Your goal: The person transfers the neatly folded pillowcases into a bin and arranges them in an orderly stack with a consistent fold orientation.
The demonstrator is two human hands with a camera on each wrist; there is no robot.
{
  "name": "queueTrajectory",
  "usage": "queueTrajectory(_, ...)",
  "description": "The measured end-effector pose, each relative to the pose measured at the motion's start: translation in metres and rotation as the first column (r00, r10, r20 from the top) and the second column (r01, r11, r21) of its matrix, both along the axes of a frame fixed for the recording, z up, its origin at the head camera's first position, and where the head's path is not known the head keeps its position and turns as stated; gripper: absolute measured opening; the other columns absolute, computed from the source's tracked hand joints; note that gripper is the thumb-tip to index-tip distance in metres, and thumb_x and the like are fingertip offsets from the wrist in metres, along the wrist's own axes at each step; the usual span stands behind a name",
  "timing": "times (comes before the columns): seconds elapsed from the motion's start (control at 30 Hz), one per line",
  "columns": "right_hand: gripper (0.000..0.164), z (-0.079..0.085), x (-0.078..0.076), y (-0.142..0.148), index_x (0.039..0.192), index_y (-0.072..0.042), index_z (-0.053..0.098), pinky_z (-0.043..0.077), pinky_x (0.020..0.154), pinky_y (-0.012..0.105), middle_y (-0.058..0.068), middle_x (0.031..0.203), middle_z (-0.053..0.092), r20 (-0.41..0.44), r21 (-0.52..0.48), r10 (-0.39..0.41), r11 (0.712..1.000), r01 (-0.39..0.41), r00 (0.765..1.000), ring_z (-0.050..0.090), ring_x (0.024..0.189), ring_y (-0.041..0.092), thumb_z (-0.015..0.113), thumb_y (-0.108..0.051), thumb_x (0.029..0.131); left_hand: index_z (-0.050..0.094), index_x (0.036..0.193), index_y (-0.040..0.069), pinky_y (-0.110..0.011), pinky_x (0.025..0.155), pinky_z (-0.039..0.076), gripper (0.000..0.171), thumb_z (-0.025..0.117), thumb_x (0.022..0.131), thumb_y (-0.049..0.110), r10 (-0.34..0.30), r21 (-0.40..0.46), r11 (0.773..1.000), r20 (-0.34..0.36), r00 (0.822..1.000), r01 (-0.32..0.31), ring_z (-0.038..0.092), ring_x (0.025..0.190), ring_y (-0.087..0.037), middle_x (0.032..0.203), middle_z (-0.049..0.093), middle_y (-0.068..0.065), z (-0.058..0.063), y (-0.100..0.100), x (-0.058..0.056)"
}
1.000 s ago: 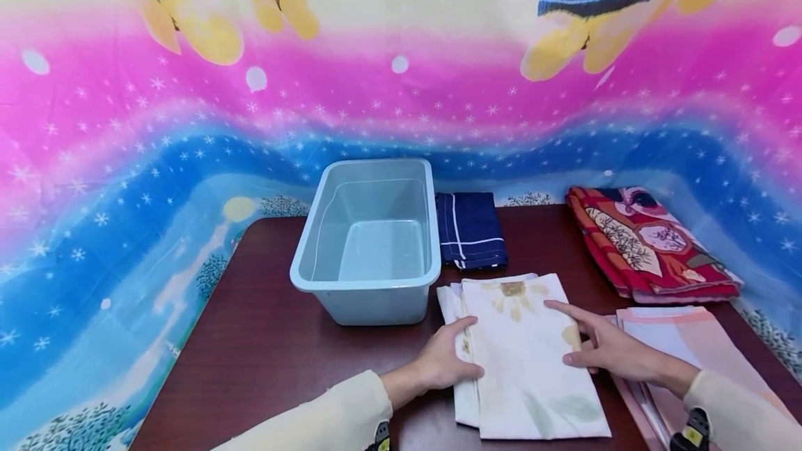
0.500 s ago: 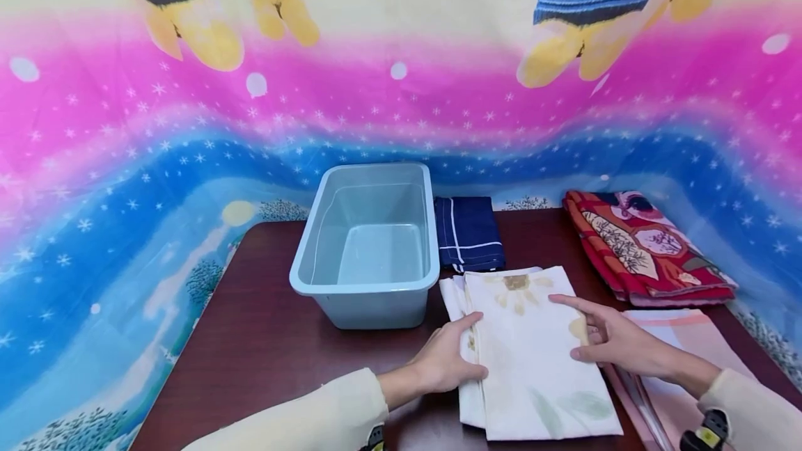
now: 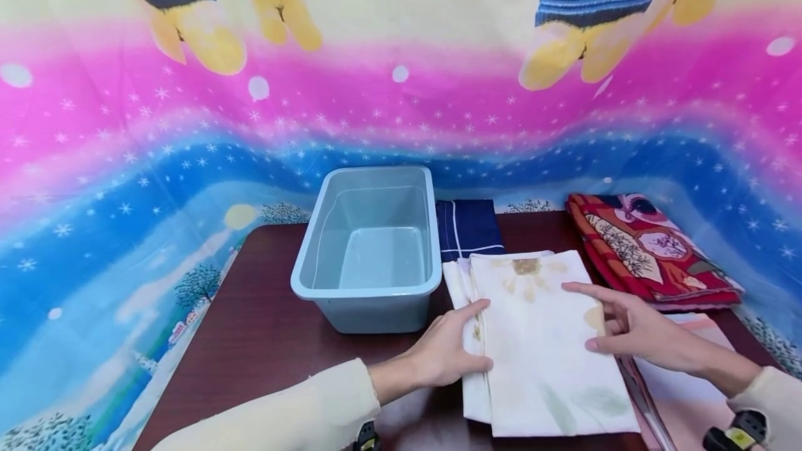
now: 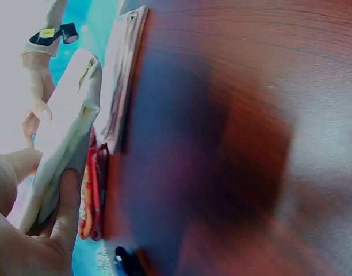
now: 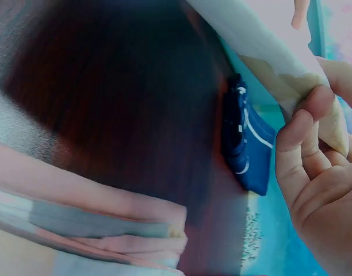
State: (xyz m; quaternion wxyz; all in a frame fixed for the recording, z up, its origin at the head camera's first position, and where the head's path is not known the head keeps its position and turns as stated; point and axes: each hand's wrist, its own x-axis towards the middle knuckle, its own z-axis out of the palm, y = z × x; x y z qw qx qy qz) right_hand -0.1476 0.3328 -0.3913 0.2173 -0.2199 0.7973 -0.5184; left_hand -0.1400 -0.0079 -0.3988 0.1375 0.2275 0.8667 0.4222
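Observation:
A folded white cloth (image 3: 545, 346) with a printed tan flower and pale green leaves is held above the table between both hands. At its left edge my left hand (image 3: 441, 350) grips it, thumb over the top and fingers underneath, as the left wrist view shows. The opposite edge is gripped by my right hand (image 3: 645, 329); in the right wrist view its curled fingers (image 5: 297, 135) are under the cloth's folded edge. Below and to the right lies a folded pink and white cloth (image 3: 695, 395), partly hidden by my right arm.
A light blue plastic tub (image 3: 366, 292) stands left of the cloth, with nothing inside. Behind the held cloth lies a folded navy cloth (image 3: 479, 225) with white stripes. A folded red patterned cloth (image 3: 654, 249) sits at the back right of the dark wooden table (image 3: 250, 353).
Both hands have lifted the white cloth a little and carried it slightly to the right. It now overlaps more of the navy cloth in the head view.

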Motion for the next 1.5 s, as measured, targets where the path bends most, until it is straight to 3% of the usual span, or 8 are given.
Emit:
queueTrajectory(0.37,0.077,0.027,0.003,-0.002,0.16,-0.008,0.023,0.033,0.045,0.038,0.012,0.065,0.027,-0.077,-0.015,-0.026,1.0,0.025,0.997,0.026,0.048,0.026,0.063,0.002,0.095,0.046,0.152,0.015,-0.015,0.079,0.053,0.081,0.083,0.08,0.011,-0.03,0.057,0.998,0.063,0.998,0.026,0.064,0.092,0.002,0.121,0.07,-0.007,0.031,-0.003,-0.002)
queueTrajectory(0.53,0.077,0.04,0.003,-0.003,0.161,-0.012,0.023,0.033,0.045,0.038,0.012,0.067,0.03,-0.088,-0.011,-0.028,1.0,0.027,0.996,0.026,0.049,0.026,0.062,0.002,0.096,0.046,0.152,0.017,-0.017,0.084,0.051,0.081,0.083,0.08,0.013,-0.025,0.078,0.997,0.052,0.998,0.02,0.062,0.095,0.001,0.121,0.07,-0.004,0.044,-0.007,-0.005)
queueTrajectory(0.93,0.076,0.062,-0.005,-0.008,0.161,-0.015,0.025,0.034,0.044,0.039,0.01,0.066,0.031,-0.112,0.017,-0.037,0.999,0.04,0.993,0.026,0.048,0.025,0.061,0.001,0.097,0.045,0.152,0.02,-0.023,0.085,0.056,0.078,0.081,0.083,0.009,-0.032,0.176,0.984,0.172,0.985,0.001,0.066,0.096,-0.005,0.125,0.067,-0.004,0.07,-0.016,-0.016)
queueTrajectory(1.5,0.077,0.084,-0.016,-0.033,0.16,-0.021,0.029,0.043,0.047,0.035,0.004,0.071,0.041,-0.173,0.054,-0.068,0.995,0.079,0.983,0.035,0.047,0.025,0.066,-0.004,0.095,0.048,0.151,0.016,-0.03,0.083,0.06,0.07,0.077,0.088,0.01,-0.042,0.228,0.974,0.122,0.992,0.014,0.071,0.099,-0.014,0.128,0.068,-0.01,0.095,-0.044,-0.026)
